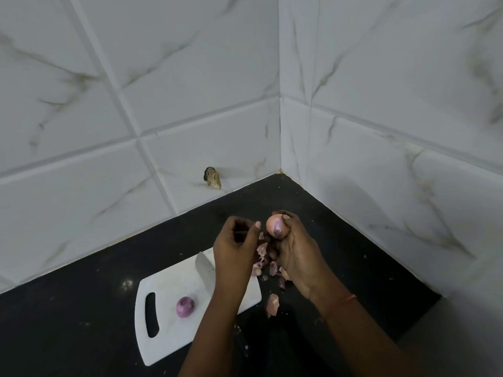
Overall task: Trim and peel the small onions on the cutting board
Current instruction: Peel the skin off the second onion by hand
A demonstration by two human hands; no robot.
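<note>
Two forearms reach in from the bottom edge over a dark countertop (81,308). Nearest lies a white cutting board (168,336) with a slot handle at its left end; one peeled purple onion (185,307) sits on it just right of the slot. A knife (204,265) lies across the board's far part, its blade tip showing and the rest hidden behind the left arm. Loose onion skins (272,303) are scattered on the counter just off the board's right edge and under the hands. Above them, the right hand (296,254), a red thread on its wrist, grips a partly peeled onion (276,225) with curled fingers, held up in the air. The left hand (234,246) is just beside it, fingers curled, thumb and fingertips close together; whether they pinch a strip of skin I cannot tell. Beyond, marbled white wall tiles (136,91) meet in a corner, with a chipped hole (212,177) low on the left wall.
</note>
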